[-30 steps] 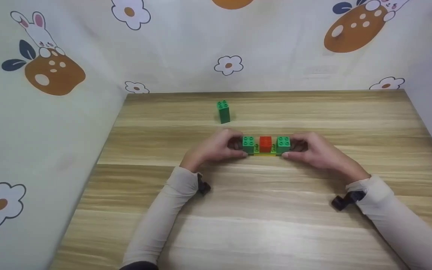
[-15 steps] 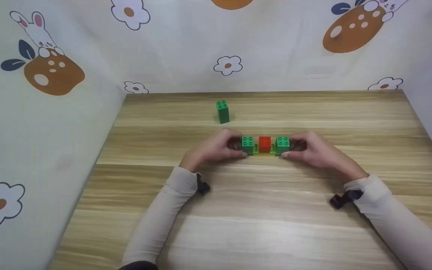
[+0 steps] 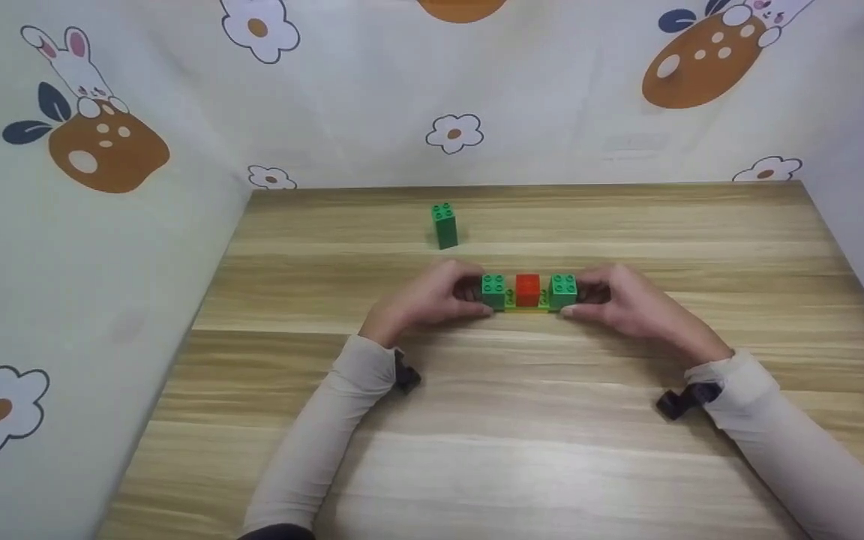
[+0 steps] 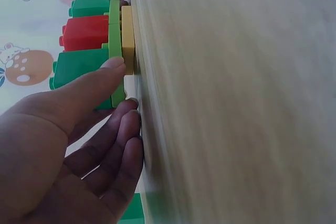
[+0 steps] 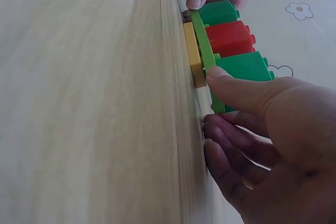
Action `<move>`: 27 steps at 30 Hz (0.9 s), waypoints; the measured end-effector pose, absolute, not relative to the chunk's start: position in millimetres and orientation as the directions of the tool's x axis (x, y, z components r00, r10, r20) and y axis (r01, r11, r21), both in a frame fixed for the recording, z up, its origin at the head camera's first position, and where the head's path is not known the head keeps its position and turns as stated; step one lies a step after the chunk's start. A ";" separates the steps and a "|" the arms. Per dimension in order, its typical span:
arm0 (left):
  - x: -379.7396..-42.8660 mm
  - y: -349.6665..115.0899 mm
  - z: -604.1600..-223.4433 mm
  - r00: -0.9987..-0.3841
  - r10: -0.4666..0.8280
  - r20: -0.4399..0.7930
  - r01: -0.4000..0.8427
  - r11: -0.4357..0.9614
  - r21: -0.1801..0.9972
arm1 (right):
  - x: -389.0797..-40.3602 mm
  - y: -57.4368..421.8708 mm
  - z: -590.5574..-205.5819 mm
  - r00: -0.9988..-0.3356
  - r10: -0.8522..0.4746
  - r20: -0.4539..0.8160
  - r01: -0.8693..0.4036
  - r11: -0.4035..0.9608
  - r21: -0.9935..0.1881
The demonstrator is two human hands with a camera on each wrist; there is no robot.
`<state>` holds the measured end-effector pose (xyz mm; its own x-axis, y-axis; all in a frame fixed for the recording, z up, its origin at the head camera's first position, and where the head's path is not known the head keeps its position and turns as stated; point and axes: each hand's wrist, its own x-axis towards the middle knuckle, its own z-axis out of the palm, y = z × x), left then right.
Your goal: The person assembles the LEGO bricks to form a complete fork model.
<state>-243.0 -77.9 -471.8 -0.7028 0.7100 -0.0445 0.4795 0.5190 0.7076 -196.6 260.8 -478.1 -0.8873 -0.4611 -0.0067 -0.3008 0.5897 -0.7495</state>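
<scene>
A small toy brick build stands on the table, with a yellow brick [image 4: 127, 40] at the bottom and light green flat bricks [image 5: 203, 40] across it. On top sit a left green brick [image 3: 493, 291], a red brick [image 3: 528, 290] and a right green brick [image 3: 563, 291], with small gaps between them. My left hand [image 3: 443, 294] grips the build's left end, thumb on the light green layer's near side. At the other end my right hand [image 3: 622, 301] holds the light green layer in the same way. The fingers behind the bricks are partly hidden.
A tall green brick [image 3: 445, 226] stands upright on the wooden table [image 3: 477, 450], behind and left of the build. Patterned cloth walls [image 3: 342, 97] border the table at the back and the sides.
Both hands keep their hold on the ends of the build. The whole view has shifted very slightly; nothing else visibly changes.
</scene>
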 end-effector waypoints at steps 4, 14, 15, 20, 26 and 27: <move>-241.1 -77.5 -470.5 -0.718 0.694 -0.059 0.472 0.546 0.692 | -195.5 258.9 -478.0 -0.888 -0.460 0.006 -0.311 0.591 -0.744; -239.4 -74.8 -469.2 -0.718 0.692 -0.068 0.498 0.580 0.644 | -193.3 258.5 -476.7 -0.881 -0.472 0.012 -0.345 0.627 -0.699; -238.8 -74.4 -468.3 -0.716 0.694 -0.067 0.504 0.582 0.639 | -193.3 258.5 -476.6 -0.880 -0.474 0.011 -0.348 0.630 -0.694; -236.5 -73.0 -465.1 -0.708 0.702 -0.075 0.518 0.588 0.621 | -193.8 258.7 -476.0 -0.885 -0.465 -0.005 -0.336 0.648 -0.684; -236.9 -73.5 -465.6 -0.710 0.699 -0.085 0.501 0.586 0.637 | -194.7 258.5 -475.2 -0.883 -0.470 -0.008 -0.335 0.641 -0.691; -237.0 -73.7 -465.8 -0.711 0.698 -0.086 0.500 0.587 0.637 | -194.8 258.4 -475.1 -0.881 -0.473 -0.007 -0.337 0.638 -0.692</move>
<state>-237.0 -73.7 -465.8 -0.7108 0.6981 -0.0855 0.4995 0.5867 0.6374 -194.8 258.4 -475.1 -0.8809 -0.4733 -0.0067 -0.3374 0.6377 -0.6924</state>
